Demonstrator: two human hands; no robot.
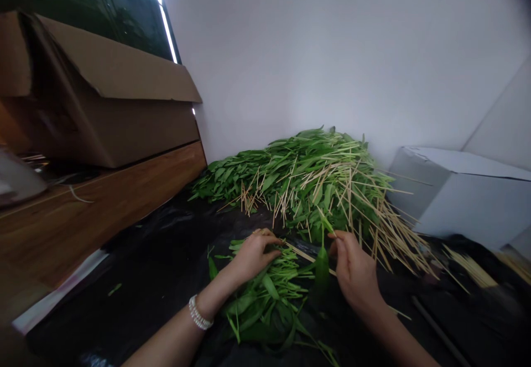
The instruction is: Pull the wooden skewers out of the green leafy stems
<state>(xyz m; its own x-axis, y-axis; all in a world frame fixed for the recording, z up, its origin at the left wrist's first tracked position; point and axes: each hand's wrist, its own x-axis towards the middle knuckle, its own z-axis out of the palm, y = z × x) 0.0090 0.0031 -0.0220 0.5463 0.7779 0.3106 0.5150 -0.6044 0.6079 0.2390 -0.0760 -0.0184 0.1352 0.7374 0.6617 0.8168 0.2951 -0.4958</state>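
My left hand (254, 253), with a beaded bracelet at the wrist, is above a small heap of leafy green stems (269, 295). Its bent fingers are at one end of a thin bamboo skewer (305, 253), which slants down to the right toward my right hand. My right hand (354, 265) pinches a leafy green stem (322, 265) between thumb and fingers, the long leaf hanging down. Whether its lower fingers also touch the skewer is hidden. Behind both hands is a large pile of skewered greens (298, 162), with bare skewer ends pointing forward and right.
Black plastic sheeting (157, 278) covers the work surface. An open cardboard box (145, 129) stands on a wooden ledge (166, 173) at left. A white box (468, 195) is at right, near bundled bare skewers (470, 267) and a dark rod (440, 331). A white wall rises behind.
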